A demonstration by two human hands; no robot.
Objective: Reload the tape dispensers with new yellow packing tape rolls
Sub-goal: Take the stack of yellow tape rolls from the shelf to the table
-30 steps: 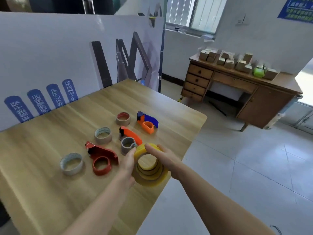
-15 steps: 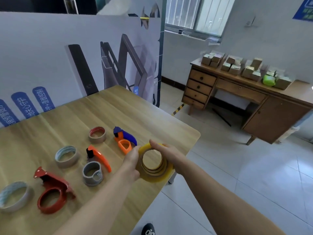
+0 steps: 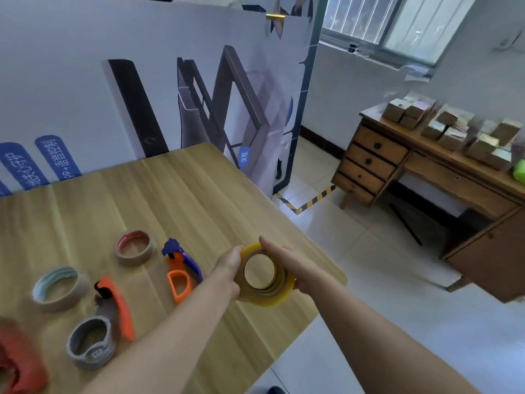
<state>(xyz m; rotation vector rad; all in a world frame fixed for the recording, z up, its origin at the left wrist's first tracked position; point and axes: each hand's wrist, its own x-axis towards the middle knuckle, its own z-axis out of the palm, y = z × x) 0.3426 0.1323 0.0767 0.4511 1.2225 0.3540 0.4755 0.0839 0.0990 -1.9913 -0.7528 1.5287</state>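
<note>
A stack of yellow packing tape rolls [image 3: 267,295] is held just above the wooden table [image 3: 176,194] near its right corner. My left hand [image 3: 228,264] grips the stack's left side and my right hand [image 3: 287,263] grips its top and right side. On the table to the left lie a blue and orange dispenser [image 3: 180,265], an orange and grey dispenser [image 3: 109,314] and, at the left frame edge, a blurred red dispenser [image 3: 17,362]. Two empty cardboard cores lie nearby, one with a red inside [image 3: 135,248] and one with a pale blue inside [image 3: 58,285].
A white printed partition board [image 3: 142,66] stands behind the table. The table's right edge drops to a tiled floor [image 3: 355,251]. A wooden desk [image 3: 426,177] with drawers and several small boxes stands against the far wall under a window.
The view has swung right, so the dispensers and cores sit further left in frame. Both hands have lifted the yellow rolls off the table and carried them toward the table's right corner.
</note>
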